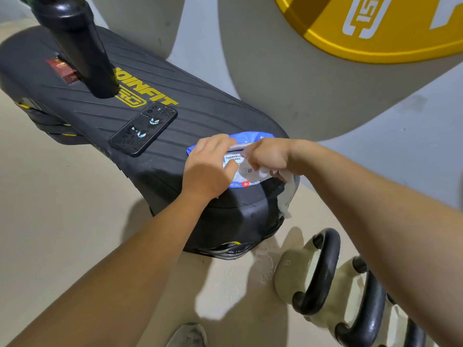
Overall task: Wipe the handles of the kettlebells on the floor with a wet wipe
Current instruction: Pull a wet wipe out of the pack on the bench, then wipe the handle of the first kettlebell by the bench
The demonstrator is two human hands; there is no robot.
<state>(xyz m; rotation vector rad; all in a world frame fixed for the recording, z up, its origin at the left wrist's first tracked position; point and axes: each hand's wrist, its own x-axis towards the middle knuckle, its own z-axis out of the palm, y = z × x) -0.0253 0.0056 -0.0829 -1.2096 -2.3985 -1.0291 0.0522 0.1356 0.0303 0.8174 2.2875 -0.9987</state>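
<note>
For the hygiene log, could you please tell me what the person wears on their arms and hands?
Nothing visible: the left hand and right hand are gloveless, neither wrist carries a watch or band, and both forearms are uncovered to the frame edge.

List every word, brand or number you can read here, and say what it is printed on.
"OINFIT", yellow, first letter hidden: black bench pad.
"15": yellow weight plate.
"99.9%": wipe pack; its small print is unreadable.
Blurred, unreadable: phone case, red sticker.
</note>
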